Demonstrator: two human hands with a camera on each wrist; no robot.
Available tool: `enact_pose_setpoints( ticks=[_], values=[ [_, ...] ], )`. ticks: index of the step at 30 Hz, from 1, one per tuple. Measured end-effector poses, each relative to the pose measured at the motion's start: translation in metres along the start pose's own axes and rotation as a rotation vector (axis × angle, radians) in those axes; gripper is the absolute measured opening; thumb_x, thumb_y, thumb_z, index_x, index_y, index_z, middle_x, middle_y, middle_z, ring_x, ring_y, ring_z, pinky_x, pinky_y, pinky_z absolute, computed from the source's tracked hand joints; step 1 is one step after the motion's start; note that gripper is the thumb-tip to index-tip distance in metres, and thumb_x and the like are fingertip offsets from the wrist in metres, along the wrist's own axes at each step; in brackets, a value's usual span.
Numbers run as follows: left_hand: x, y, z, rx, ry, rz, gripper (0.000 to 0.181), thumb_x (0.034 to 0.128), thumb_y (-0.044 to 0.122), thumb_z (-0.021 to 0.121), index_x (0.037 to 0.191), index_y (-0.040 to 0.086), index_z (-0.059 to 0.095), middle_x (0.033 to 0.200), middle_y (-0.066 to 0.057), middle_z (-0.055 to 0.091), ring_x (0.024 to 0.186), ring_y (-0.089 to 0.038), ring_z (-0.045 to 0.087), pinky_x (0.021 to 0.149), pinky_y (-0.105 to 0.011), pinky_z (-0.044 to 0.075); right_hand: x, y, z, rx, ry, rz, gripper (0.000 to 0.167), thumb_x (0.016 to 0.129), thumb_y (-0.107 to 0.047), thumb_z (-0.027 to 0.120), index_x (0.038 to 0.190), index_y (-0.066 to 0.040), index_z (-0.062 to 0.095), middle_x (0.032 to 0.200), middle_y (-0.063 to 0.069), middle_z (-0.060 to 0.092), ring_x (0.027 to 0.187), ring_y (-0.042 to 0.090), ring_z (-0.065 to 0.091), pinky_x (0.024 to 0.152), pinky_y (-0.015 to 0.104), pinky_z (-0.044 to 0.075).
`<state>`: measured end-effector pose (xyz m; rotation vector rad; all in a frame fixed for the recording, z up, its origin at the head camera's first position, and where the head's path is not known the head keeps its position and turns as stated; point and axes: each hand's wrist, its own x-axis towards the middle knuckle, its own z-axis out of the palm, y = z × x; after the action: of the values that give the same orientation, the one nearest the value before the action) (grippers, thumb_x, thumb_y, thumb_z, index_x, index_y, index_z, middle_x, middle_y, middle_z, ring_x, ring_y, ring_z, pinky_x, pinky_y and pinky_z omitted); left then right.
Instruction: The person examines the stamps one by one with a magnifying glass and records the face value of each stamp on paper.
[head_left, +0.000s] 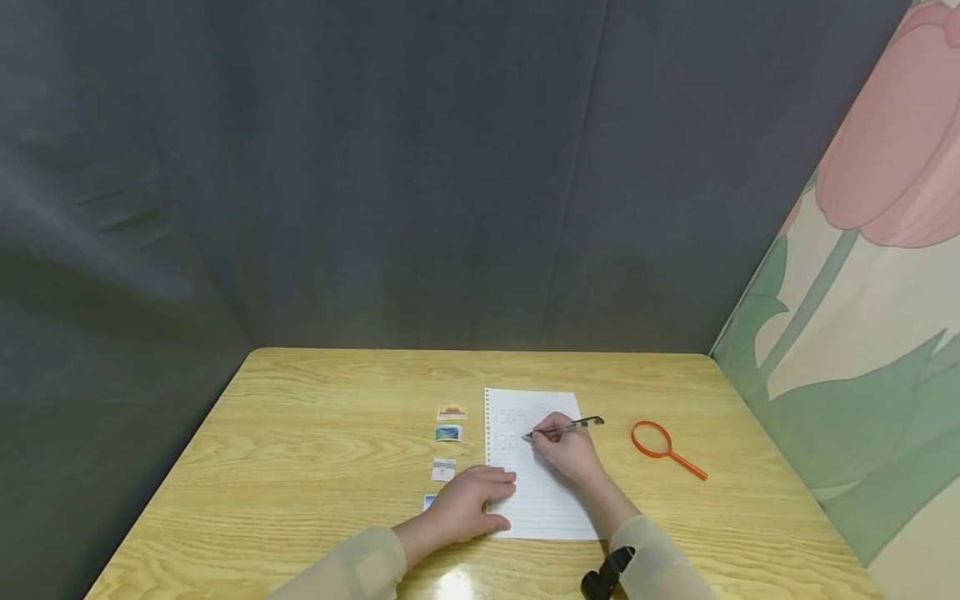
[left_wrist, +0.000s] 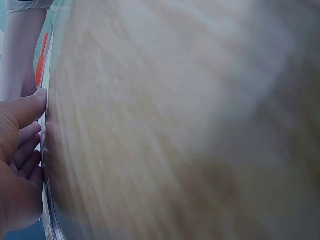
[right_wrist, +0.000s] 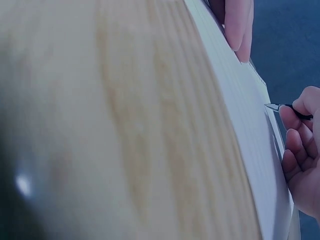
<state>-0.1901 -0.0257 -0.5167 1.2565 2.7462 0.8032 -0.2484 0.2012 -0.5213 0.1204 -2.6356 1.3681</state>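
A sheet of lined, hole-punched paper (head_left: pixel 540 508) lies on the wooden table, with "150" and "120" handwritten near its top, the upper number followed by another character. My right hand (head_left: pixel 567 454) pinches a black pen (head_left: pixel 581 423), its tip at the paper just right of the lower number. In the right wrist view the pen (right_wrist: pixel 272 106) points toward the sheet. My left hand (head_left: pixel 472 502) rests on the paper's left edge with its fingers extended. Left of the sheet, small picture stamps (head_left: pixel 448 433) stand in a column; the lowest is partly hidden by my left hand.
An orange-red magnifying glass (head_left: pixel 669 450) lies right of the paper. Around them spreads the wooden table (head_left: pixel 315 450). A dark curtain (head_left: pixel 450 183) hangs behind it, and a tulip-patterned cloth (head_left: pixel 885 333) borders the right side. A black strap (head_left: pixel 609 573) circles my right wrist.
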Motion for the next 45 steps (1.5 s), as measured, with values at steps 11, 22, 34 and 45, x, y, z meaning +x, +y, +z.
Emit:
enact_pose_setpoints(
  ticks=[11, 22, 34, 45],
  values=[
    [0.0001, 0.0019, -0.0021, -0.004, -0.011, -0.026, 0.049, 0.0833, 0.025, 0.081, 0.127, 0.006, 0.068, 0.138, -0.001, 0.059, 0.129, -0.019, 0.052, 0.110, -0.029, 0.038, 0.0001, 0.0015, -0.0026, 0.040, 0.019, 0.017, 0.004, 0.081, -0.005, 0.072, 0.084, -0.006, 0.069, 0.075, -0.001, 0.065, 0.070, 0.014, 0.058, 0.061, 0.022, 0.048],
    [-0.0007, -0.0002, 0.0004, 0.005, 0.025, 0.017, 0.049, 0.0830, 0.026, 0.081, 0.125, 0.004, 0.068, 0.137, -0.004, 0.060, 0.127, -0.021, 0.054, 0.109, -0.031, 0.040, -0.0036, 0.0006, -0.0021, 0.005, -0.043, -0.015, 0.005, 0.079, -0.006, 0.072, 0.081, -0.008, 0.068, 0.067, -0.005, 0.060, 0.062, 0.012, 0.051, 0.054, 0.021, 0.042],
    [-0.0007, 0.0019, -0.0012, 0.004, 0.001, -0.008, 0.049, 0.0840, 0.026, 0.080, 0.127, 0.005, 0.067, 0.138, -0.002, 0.059, 0.128, -0.020, 0.052, 0.110, -0.030, 0.039, -0.0011, 0.0039, -0.0031, -0.010, 0.021, -0.014, 0.005, 0.081, -0.006, 0.073, 0.083, -0.007, 0.069, 0.074, -0.003, 0.066, 0.069, 0.012, 0.059, 0.063, 0.023, 0.049],
    [0.0000, 0.0024, -0.0012, -0.001, -0.010, -0.033, 0.049, 0.0841, 0.025, 0.080, 0.127, 0.005, 0.067, 0.138, -0.002, 0.059, 0.129, -0.020, 0.052, 0.110, -0.031, 0.039, -0.0070, 0.0022, -0.0081, 0.000, -0.044, -0.031, 0.006, 0.079, -0.005, 0.073, 0.081, -0.009, 0.068, 0.071, -0.006, 0.063, 0.066, 0.011, 0.054, 0.060, 0.021, 0.045]
  ],
)
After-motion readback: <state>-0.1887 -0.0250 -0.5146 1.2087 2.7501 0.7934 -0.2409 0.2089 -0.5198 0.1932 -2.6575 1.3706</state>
